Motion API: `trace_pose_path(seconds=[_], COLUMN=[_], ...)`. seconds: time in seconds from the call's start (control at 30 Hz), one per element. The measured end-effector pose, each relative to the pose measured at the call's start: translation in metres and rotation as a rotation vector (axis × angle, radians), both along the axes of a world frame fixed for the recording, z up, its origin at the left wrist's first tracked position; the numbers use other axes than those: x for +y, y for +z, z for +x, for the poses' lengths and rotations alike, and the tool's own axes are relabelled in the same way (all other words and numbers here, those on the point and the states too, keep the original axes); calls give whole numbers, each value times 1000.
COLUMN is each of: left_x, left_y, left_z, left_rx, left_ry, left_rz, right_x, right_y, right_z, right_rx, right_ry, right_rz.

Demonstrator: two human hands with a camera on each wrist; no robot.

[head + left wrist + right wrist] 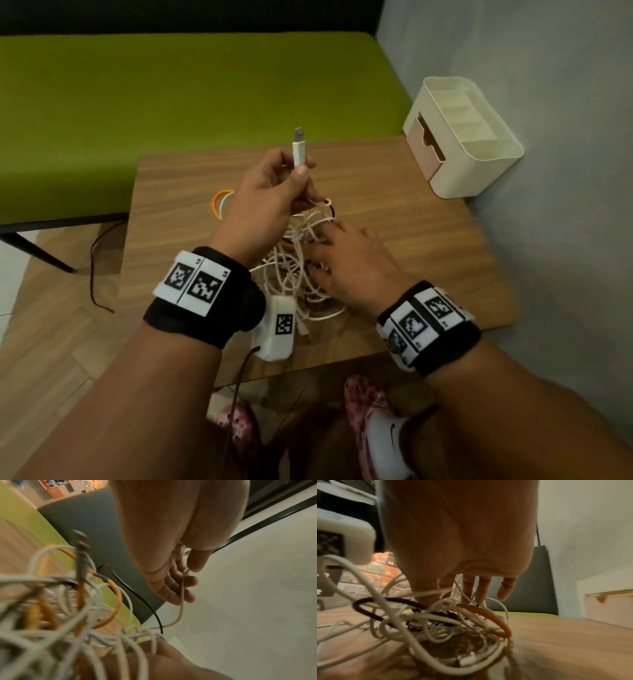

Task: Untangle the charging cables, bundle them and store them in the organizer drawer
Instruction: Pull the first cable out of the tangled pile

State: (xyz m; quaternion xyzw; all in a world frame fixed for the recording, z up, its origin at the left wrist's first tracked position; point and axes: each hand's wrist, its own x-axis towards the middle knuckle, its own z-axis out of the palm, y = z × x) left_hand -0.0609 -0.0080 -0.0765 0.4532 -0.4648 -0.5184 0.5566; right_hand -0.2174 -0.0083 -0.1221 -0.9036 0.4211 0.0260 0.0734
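Observation:
A tangle of white charging cables (298, 277) with orange and black hair ties in it lies in the middle of the wooden table (428, 246). My left hand (301, 168) is raised over the tangle and pinches a white USB plug (298, 150), metal end up. In the left wrist view this hand (187, 573) pinches the thin white cable (181, 601) that runs down into the tangle (68, 608). My right hand (325, 246) rests on the pile with straight, spread fingers (467, 588) that press into the cables (436, 623). The cream organizer (479, 150) stands at the table's far right corner, its pinkish drawer (423, 147) pushed in.
An orange ring and a white ring (221, 202) lie on the table left of my left hand. A green bench (171, 102) runs behind the table, and a grey wall (565, 171) is close on the right. A black cord (99, 267) trails on the floor at left.

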Motion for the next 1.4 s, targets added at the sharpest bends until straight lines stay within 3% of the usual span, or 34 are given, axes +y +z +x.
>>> trace_pose_path(seconds=[0.13, 0.27, 0.33, 0.4, 0.47, 0.5, 0.63, 0.7, 0.9, 1.0, 1.13, 1.27, 1.4], left_x=[-5, -4, -2, -2, -2, -3, -1, 0, -2, -5, -9, -10, -6], left_y=[-4, -7, -6, -3, 0, 2, 5, 7, 13, 13, 10, 16, 21], left_z=[-12, -25, -30, -34, -38, -40, -46, -46, -45, -42, -42, -37, -26], left_rx=[88, 22, -19, -40, -52, -49, -16, 38, 372, 460, 359, 221, 9], left_ry=[-41, -90, -106, -92, -74, -72, -71, -57, -78, -100, -94, -110, -5], left_rz=[47, 62, 54, 49, 44, 37, -20, -35, -104, -119, -120, -143, -154], right_x=[-13, -21, -22, -20, -14, -11, -3, -5, -21, -31, -42, -53, -59], right_y=[6, 25, 42, 55, 62, 62, 48, 42, 36, 30, 28, 28, 39], right_z=[-44, -79, -84, -83, -76, -70, -48, -47, -55, -61, -66, -74, -92], right_rx=[106, 82, -36, -177, -388, -513, -770, -829, -725, -630, -467, -428, -628], right_ry=[-214, -344, -402, -440, -373, -335, -318, -324, -279, -307, -391, -522, -679], right_rz=[-1, 38, -9, -197, -396, -387, 241, 391, 246, 166, 30, -107, -130])
